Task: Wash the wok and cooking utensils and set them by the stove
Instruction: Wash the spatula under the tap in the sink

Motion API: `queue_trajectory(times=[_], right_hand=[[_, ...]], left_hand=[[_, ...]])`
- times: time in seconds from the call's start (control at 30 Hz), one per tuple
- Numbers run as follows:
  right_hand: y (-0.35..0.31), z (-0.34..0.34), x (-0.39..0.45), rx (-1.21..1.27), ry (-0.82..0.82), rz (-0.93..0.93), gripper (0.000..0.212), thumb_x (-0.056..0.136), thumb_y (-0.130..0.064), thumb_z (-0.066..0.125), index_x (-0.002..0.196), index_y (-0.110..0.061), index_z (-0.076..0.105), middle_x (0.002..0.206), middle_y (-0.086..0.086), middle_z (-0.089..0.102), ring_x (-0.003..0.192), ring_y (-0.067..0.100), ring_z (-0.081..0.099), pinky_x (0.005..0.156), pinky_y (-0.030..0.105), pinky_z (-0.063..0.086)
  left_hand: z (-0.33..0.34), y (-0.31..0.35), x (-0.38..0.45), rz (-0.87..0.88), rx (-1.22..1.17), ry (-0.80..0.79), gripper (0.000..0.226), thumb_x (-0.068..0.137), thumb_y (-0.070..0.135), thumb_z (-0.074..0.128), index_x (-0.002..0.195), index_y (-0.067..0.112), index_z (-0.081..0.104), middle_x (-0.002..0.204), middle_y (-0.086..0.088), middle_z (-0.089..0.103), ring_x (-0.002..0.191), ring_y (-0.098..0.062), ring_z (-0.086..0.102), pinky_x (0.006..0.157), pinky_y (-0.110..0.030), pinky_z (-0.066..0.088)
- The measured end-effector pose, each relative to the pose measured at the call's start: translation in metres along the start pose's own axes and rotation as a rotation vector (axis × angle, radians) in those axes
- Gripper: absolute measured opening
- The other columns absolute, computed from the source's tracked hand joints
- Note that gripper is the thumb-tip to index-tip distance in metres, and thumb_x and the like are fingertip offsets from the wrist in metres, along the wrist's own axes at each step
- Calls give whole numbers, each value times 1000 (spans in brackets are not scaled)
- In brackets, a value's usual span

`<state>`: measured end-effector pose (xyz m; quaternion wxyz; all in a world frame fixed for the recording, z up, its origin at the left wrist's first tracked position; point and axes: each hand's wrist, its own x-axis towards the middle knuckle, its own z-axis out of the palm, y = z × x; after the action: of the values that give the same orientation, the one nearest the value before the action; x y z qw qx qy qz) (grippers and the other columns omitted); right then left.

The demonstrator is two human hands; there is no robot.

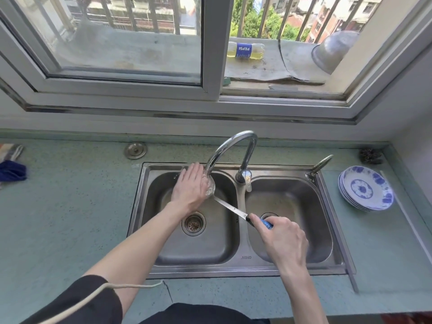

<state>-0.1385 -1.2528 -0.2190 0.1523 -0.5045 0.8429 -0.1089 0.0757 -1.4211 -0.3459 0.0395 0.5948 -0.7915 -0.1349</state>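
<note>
Rinsing a ladle under the faucet, over the left basin of the sink.

I am gripping the ladle (230,208) by its blue handle with my right hand (284,239), fingers curled round it, at about 5 o'clock from the faucet (230,146); its metal shaft is running up toward 10 o'clock, crossing the divider of the double sink (238,265). My left hand (190,187) is lying flat with fingers straight, pressing on the ladle's bowl right under the spout, where water is running over it. A stack of blue-and-white plates (365,189) is sitting on the counter (70,206) at 3 o'clock from the sink, a dark scrubber (370,156) at 12 o'clock from them. A Pepsi bottle (245,50) is lying on the window ledge at 12 o'clock.
</note>
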Motion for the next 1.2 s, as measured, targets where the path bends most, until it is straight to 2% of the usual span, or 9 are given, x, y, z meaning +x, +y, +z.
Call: queue_trajectory(times=[0.2, 0.4, 0.6, 0.67, 0.83, 0.93, 1.0, 1.07, 1.2], right_hand=[[-7, 3, 4, -1, 58, 7, 70, 91, -74, 50, 56, -14, 47, 56, 2, 51, 63, 33, 52, 57, 37, 44], [-6, 4, 1, 5, 42, 3, 71, 92, -74, 50, 58, -11, 47, 55, 1, 48, 63, 34, 50, 55, 35, 35], [-10, 2, 6, 14, 46, 17, 67, 92, -73, 51, 61, -14, 56, 58, 1, 52, 65, 33, 48, 56, 35, 37], [-11, 2, 4, 18, 41, 2, 68, 92, -73, 51, 59, -14, 50, 57, 0, 50, 64, 32, 48, 55, 35, 36], [-9, -1, -3, -15, 27, -20, 70, 91, -74, 54, 54, -15, 41, 53, -1, 45, 60, 30, 47, 52, 34, 33], [-5, 0, -6, -13, 42, -20, 72, 88, -76, 54, 56, -12, 44, 52, 1, 45, 61, 33, 50, 54, 35, 38], [0, 0, -5, -11, 55, -14, 72, 87, -77, 54, 57, -12, 52, 51, 1, 48, 61, 33, 54, 54, 34, 40], [8, -2, -2, -14, 77, 13, 68, 90, -75, 50, 60, -16, 64, 55, 0, 56, 63, 31, 56, 56, 33, 43], [32, -5, 9, 55, 69, 83, 70, 96, -69, 45, 52, -18, 63, 56, -1, 63, 64, 28, 60, 59, 34, 49]], left_hand=[[19, 19, -24, 312, 65, -37, 70, 103, 47, 0, 162, 11, 10, 170, -7, 4, 157, -18, -3, 127, -39, 3], [1, 20, -10, 149, 44, 44, 71, 103, 49, 12, 158, 6, 27, 160, -15, 36, 150, -30, 28, 126, -40, 12], [11, 22, -18, 359, 24, -36, 73, 103, 52, 3, 161, 10, 18, 169, -9, 11, 157, -17, 5, 127, -36, 3], [8, 20, -14, 312, 39, -14, 74, 102, 54, 0, 162, 13, 15, 170, -6, 8, 157, -16, 4, 127, -36, 3], [0, 8, 0, -34, 0, -1, 71, 102, 50, 7, 161, 12, 14, 170, -5, 10, 157, -21, 4, 127, -40, 7], [-1, 7, 4, -96, -82, 6, 65, 103, 49, 34, 157, 14, 26, 159, -9, 32, 145, -28, 33, 116, -44, 33], [-7, 9, 6, -288, -340, 73, 53, 93, 48, 59, 135, 15, 51, 129, -7, 53, 118, -29, 55, 95, -40, 46], [-11, 7, 8, -513, -571, 127, 44, 80, 55, 73, 104, 19, 66, 102, 1, 65, 96, -24, 62, 80, -33, 48], [-12, 2, 6, -595, -651, 169, 50, 71, 64, 75, 63, 16, 61, 67, 1, 68, 70, -20, 62, 62, -31, 42]])
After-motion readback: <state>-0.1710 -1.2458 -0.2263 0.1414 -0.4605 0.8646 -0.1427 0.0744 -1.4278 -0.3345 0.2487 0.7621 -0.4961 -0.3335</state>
